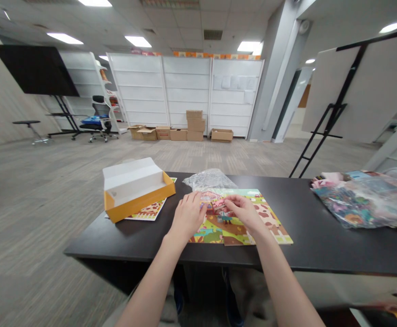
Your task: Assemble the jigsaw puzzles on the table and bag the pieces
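Colourful farm-picture boards (268, 217) lie side by side on the black table in front of me. My right hand (244, 212) pinches a small red-and-white piece (219, 204) between thumb and fingers, just over the boards. What kind of piece it is cannot be made out. My left hand (189, 215) rests at the boards' left side, fingers stretched forward and thumb towards the piece; it seems to hold nothing. A crumpled clear plastic bag (208, 179) lies behind both hands, touching the boards' far edge. Part of the left board is hidden under my left hand.
An open yellow box with white inside (140, 195) sits on the left, tilted on another printed board (154, 212). Plastic-wrapped colourful packs (358, 200) lie on the table (300, 195) at the right. Beyond stand cardboard boxes (195, 125), an office chair (99, 119) and a whiteboard stand (324, 122).
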`<act>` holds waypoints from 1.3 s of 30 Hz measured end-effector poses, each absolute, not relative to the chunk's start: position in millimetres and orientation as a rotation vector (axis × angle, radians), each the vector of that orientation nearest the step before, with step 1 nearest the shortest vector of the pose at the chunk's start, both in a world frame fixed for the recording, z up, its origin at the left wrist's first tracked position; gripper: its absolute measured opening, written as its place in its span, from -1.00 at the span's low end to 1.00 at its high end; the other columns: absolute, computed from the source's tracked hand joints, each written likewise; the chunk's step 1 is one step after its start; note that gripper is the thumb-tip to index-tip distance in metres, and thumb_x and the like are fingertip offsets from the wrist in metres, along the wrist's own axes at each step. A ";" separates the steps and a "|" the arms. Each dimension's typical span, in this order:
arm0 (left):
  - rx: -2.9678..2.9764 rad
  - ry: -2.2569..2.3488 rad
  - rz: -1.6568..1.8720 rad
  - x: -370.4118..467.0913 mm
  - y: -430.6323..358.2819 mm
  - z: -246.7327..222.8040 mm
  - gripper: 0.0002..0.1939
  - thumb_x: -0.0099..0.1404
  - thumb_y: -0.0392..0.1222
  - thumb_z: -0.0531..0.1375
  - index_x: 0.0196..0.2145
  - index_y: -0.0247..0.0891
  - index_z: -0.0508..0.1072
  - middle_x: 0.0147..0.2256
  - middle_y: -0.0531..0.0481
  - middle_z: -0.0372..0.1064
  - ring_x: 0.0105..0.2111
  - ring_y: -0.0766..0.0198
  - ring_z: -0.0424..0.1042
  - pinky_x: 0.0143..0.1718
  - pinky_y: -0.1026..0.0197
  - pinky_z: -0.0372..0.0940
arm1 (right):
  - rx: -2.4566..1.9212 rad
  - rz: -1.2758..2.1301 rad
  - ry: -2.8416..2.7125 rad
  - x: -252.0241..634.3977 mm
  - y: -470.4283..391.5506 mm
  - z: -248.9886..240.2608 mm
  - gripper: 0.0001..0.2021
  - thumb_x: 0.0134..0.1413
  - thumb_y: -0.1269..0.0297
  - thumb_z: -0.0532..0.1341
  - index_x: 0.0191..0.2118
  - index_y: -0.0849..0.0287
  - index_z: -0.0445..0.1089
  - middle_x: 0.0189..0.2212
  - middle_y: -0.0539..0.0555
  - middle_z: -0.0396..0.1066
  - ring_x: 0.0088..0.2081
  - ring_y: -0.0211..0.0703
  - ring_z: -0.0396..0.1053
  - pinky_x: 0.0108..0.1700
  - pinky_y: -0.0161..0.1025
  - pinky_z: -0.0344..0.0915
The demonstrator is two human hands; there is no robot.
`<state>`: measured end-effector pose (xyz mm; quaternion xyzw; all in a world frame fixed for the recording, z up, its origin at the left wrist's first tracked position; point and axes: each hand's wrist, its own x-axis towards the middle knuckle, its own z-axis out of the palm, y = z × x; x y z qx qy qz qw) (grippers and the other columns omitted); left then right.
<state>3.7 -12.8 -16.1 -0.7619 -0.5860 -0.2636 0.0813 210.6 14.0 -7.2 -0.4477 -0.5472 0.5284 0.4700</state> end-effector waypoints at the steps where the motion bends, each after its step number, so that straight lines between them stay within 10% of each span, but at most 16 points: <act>1: -2.274 -1.738 -0.827 5.8 -16.0 -14.4 -0.62 0.49 -0.09 0.04 0.14 -0.34 0.35 0.12 -0.26 0.40 0.09 -0.02 0.38 0.10 -0.06 0.32 | -1.084 1.286 -1.313 209.0 15.9 -7.7 -0.54 -0.19 -0.09 0.44 -0.29 0.19 0.46 -0.45 0.03 0.49 -0.41 -0.23 0.45 -0.39 -0.32 0.39; 12: -2.319 -1.545 -0.993 3.2 -34.5 -11.3 -0.67 0.46 -0.18 0.08 0.11 -0.29 0.41 0.08 -0.17 0.46 0.07 0.06 0.39 0.12 0.01 0.34 | -1.077 1.192 -1.351 199.9 31.0 -14.3 -0.58 -0.10 -0.08 0.40 -0.29 0.20 0.49 -0.51 0.00 0.42 -0.55 -0.30 0.27 -0.53 -0.35 0.19; 20: -2.181 -1.781 -0.935 0.5 -29.9 -23.9 -0.64 0.47 -0.10 0.07 0.12 -0.31 0.41 0.09 -0.21 0.46 0.01 0.01 0.46 0.04 -0.03 0.38 | -1.040 1.196 -1.771 196.3 26.8 -17.4 -0.38 0.16 0.10 0.24 0.31 0.08 0.20 -0.29 0.08 0.53 -0.34 -0.11 0.49 -0.27 -0.18 0.40; 31: -2.006 -1.981 -0.993 -23.1 3.7 -27.9 -0.60 0.40 -0.24 0.14 0.16 -0.36 0.34 0.19 -0.30 0.35 0.09 -0.04 0.45 0.08 0.00 0.38 | -1.212 0.917 -2.042 236.4 0.4 -3.7 -0.76 0.07 0.20 0.30 -0.15 0.15 0.53 -0.19 0.13 0.58 -0.24 -0.06 0.52 -0.19 -0.16 0.42; 39: -1.818 -1.873 -1.103 2.0 -40.0 -10.6 -0.78 0.33 -0.03 0.24 -0.27 -0.23 0.35 0.03 -0.28 0.37 0.03 -0.12 0.39 0.03 -0.11 0.29 | -1.438 0.766 -2.114 257.7 4.8 -0.9 -0.81 0.18 0.19 0.19 -0.26 0.15 0.50 -0.35 0.10 0.58 -0.32 -0.08 0.51 -0.27 -0.21 0.35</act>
